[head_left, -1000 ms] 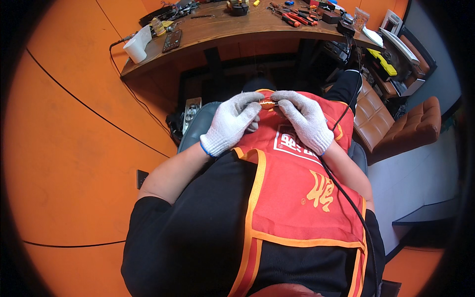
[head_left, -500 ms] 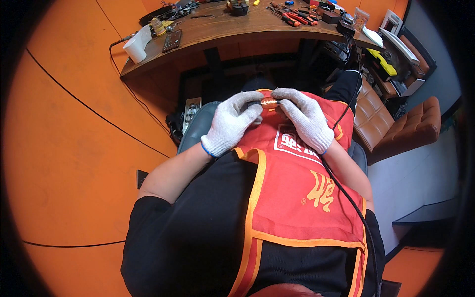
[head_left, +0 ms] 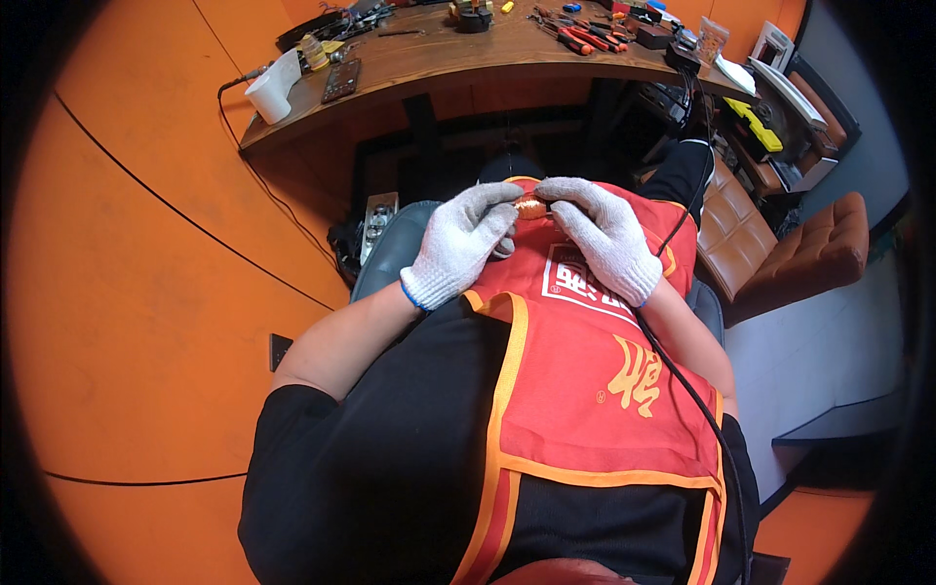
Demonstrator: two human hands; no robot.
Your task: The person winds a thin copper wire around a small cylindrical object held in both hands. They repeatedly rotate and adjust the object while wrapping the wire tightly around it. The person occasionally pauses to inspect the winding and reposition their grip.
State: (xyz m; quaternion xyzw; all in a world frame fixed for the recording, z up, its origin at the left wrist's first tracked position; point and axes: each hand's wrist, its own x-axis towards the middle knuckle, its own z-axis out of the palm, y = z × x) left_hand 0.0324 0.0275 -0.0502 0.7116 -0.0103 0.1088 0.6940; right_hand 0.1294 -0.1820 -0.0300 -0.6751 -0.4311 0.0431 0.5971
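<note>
Between my two gloved hands, above my lap, is a small spool of shiny copper wire (head_left: 530,209). My left hand (head_left: 462,237), in a white work glove with a grey palm and fingertips, closes its thumb and fingers on the spool's left end. From the other side my right hand (head_left: 604,234), gloved the same way, pinches its right end. The fingers hide both ends of the spool. Under the hands lies the red apron (head_left: 604,439) with yellow edging that I wear.
Ahead stands a wooden desk (head_left: 429,58) with red-handled pliers (head_left: 580,39), a dark phone-like slab (head_left: 341,80) and a white paper roll (head_left: 271,96). A black cable (head_left: 682,382) runs over my right arm and apron. A brown leather chair (head_left: 799,244) is at right, an orange wall (head_left: 146,292) at left.
The copper wire spool has turned slightly between my fingers, and its shine has shifted. Both hands have barely moved and keep their hold.
</note>
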